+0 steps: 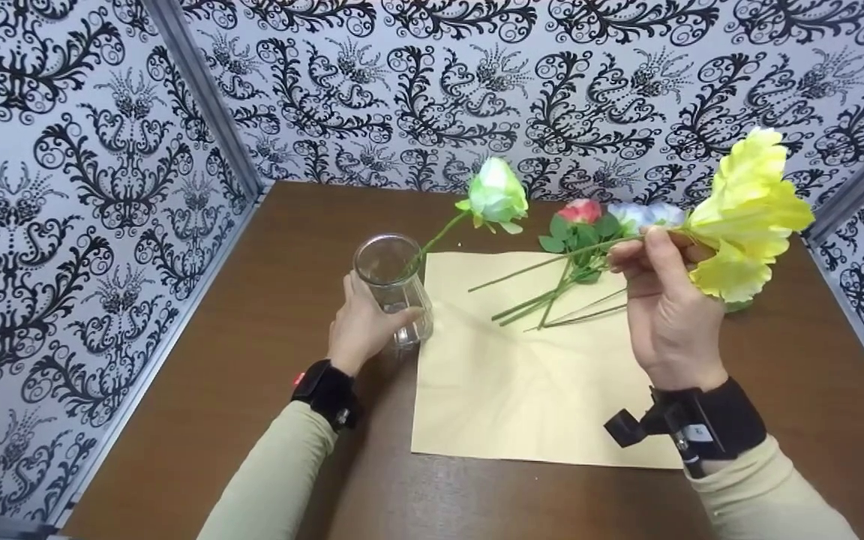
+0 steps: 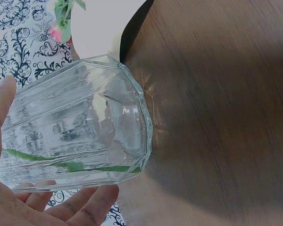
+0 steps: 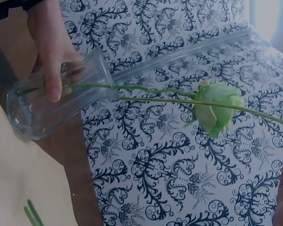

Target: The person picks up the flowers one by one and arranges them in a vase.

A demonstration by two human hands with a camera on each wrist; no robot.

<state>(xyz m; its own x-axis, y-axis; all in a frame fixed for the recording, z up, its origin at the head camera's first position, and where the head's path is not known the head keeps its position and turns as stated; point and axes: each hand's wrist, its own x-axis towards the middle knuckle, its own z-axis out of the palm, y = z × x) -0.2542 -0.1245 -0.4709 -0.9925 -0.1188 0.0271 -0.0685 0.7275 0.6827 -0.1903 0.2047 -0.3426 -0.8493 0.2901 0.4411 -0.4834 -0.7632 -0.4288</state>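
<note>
My left hand (image 1: 372,319) grips a clear glass vase (image 1: 408,300) around its side, just left of the paper; in the left wrist view the thumb and fingers wrap the faceted glass (image 2: 85,122). A pale green artificial rose (image 1: 498,193) leans out of the vase to the right, its stem (image 3: 151,89) inside the glass. My right hand (image 1: 676,307) pinches a yellow artificial flower (image 1: 754,217) near its head, held above the paper with the bloom to the right. The yellow flower's thin stem (image 3: 179,100) points left toward the vase mouth, outside it in the head view.
A sheet of tan paper (image 1: 522,397) lies on the brown table (image 1: 252,360). On its far part rest a red artificial flower (image 1: 580,210) and blue ones (image 1: 642,216), stems (image 1: 529,304) toward me. Patterned panels (image 1: 439,97) enclose the back and sides.
</note>
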